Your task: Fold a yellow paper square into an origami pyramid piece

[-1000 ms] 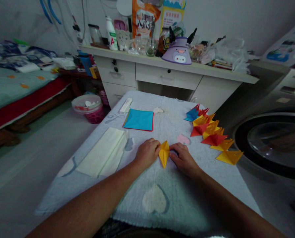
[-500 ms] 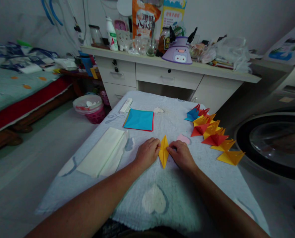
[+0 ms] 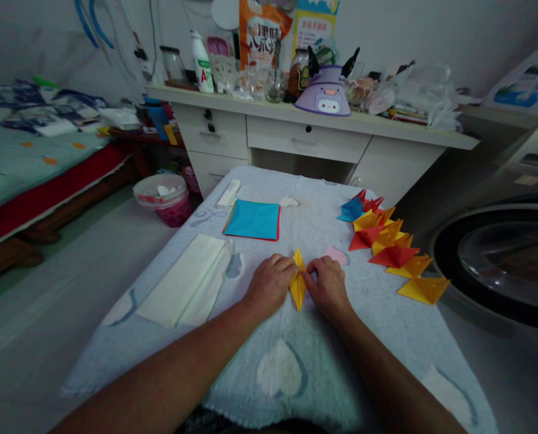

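Between my two hands, a yellow origami paper [image 3: 298, 295] folded into a narrow diamond lies on the cloth-covered table [image 3: 251, 337], its long axis pointing away from me. My left hand [image 3: 271, 280] is closed at its left edge, the fingers reaching over its middle. From the right, my right hand [image 3: 327, 283] pinches the other edge with curled fingers. The middle of the paper is partly hidden under the fingertips. Farther back lies a stack of square paper sheets [image 3: 253, 219], blue on top with red and yellow edges below.
A slanting row of folded paper cranes [image 3: 393, 255] in yellow, red and blue lines the table's right side. To the left lie a folded pale cloth or tissue [image 3: 185, 280] and a small white box [image 3: 228, 194]. A cluttered desk [image 3: 273, 111] stands behind; a washing machine [image 3: 499, 241] is at right.
My left hand has shifted right, its fingers now covering more of the yellow paper's middle. My right hand stays at the right edge, its fingers slightly changed. The view has moved slightly.
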`<state>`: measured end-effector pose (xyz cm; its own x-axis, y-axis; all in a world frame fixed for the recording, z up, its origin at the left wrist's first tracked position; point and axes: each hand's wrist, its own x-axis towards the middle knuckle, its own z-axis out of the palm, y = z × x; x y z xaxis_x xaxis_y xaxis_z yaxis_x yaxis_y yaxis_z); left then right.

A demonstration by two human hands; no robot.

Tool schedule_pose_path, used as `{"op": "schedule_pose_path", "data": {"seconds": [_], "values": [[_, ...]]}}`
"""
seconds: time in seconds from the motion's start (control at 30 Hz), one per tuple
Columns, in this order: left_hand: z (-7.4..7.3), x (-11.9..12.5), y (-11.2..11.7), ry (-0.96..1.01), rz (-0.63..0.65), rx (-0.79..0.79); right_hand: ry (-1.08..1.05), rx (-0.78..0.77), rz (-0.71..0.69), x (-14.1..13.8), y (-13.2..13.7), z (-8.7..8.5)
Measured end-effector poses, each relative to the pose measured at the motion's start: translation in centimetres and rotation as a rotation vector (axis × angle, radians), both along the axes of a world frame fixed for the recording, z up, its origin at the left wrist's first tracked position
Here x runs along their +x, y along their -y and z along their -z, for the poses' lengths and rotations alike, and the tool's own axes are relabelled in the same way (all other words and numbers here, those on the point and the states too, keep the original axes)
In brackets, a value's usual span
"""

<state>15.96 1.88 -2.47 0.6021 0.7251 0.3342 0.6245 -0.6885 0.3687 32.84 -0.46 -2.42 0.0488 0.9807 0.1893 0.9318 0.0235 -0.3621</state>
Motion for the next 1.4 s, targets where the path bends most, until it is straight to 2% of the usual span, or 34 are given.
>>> {"op": "schedule_pose_path", "data": {"seconds": [0.2, 0.53, 0.6, 0.77, 0.83, 1.13, 1.4], "values": [[0.4, -0.1, -0.2, -0.050, 0.041, -0.005, 0.056, -0.017, 0.014, -0.3, 0.2, -0.2], [0.7, -0.3, -0.1, 0.007, 0.035, -0.018, 0.073, 0.009, 0.042, 0.1, 0.3, -0.1], [0.8, -0.3, -0.1, -0.006, 0.041, -0.022, 0.032, 0.037, -0.011, 0.3, 0.4, -0.2], [0.8, -0.2, -0.2, -0.041, 0.059, -0.018, -0.079, 0.103, -0.304, 0.6, 0.3, -0.3], [0.9, -0.2, -0.2, -0.040, 0.068, -0.016, -0.077, 0.082, -0.347, 0.6, 0.2, -0.2], [0.3, -0.4, -0.1, -0.038, 0.121, -0.024, 0.022, -0.045, -0.363, 0.8, 0.1, -0.3], [0.5, -0.5, -0.2, -0.003, 0.128, -0.045, 0.057, -0.038, -0.316, 0.7, -0.2, 0.0]]}}
